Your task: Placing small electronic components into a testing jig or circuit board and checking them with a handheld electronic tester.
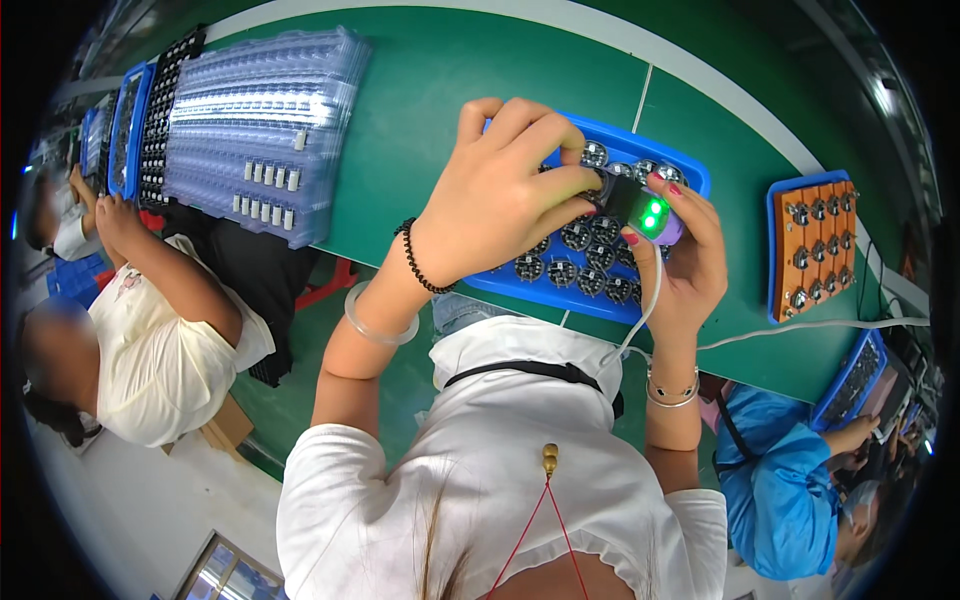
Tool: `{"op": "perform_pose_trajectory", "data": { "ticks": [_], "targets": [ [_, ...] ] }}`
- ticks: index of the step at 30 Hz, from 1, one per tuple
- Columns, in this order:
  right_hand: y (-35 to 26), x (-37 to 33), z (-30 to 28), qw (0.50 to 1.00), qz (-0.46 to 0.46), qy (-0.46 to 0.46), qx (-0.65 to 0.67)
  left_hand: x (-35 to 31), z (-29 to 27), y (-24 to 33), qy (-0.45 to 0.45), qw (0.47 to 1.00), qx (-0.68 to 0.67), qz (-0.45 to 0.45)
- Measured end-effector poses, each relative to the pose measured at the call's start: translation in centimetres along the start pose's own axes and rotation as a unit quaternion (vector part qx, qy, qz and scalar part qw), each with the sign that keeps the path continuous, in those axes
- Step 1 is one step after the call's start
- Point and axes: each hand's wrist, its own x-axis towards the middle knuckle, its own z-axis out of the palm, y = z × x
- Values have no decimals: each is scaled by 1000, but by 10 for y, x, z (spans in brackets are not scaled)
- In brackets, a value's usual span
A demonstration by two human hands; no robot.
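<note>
My right hand (692,255) is closed round a small black and purple device (652,216) with green lights lit and a pale cable (652,300) hanging from it. Against the device's left end, the thumb and fingers of my left hand (505,195) are bent together in a pinch. What they hold is mostly hidden behind the fingers. Both hands are above a blue tray (700,170), which holds many small round dark parts (563,271) with shiny metal on them.
Clear plastic trays (265,120), stacked at the left, hold several small white pieces. An orange rack (818,245) of round metal parts lies in another blue tray at the right. Co-workers in white (165,350) and blue (775,480) sit on either side along the green table (450,60).
</note>
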Motion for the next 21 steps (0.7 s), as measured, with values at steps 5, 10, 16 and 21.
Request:
{"op": "perform_pose_trajectory", "data": {
  "ticks": [5, 10, 16, 21],
  "targets": [
    [-4, -6, 6, 977, 74, 153, 132, 1, 0, -25, -3, 1000, 17, -14],
    [-6, -7, 4, 972, 94, 177, 127, -11, 12, -46, -27, 999, 37, -23],
    [-4, -6, 9, 975, 93, 139, 149, -17, -9, -56, -56, 996, 21, -64],
    [0, 3, 14, 997, 31, 37, 67, -17, -12, -60, -57, 997, 53, -26]
  ]
}}
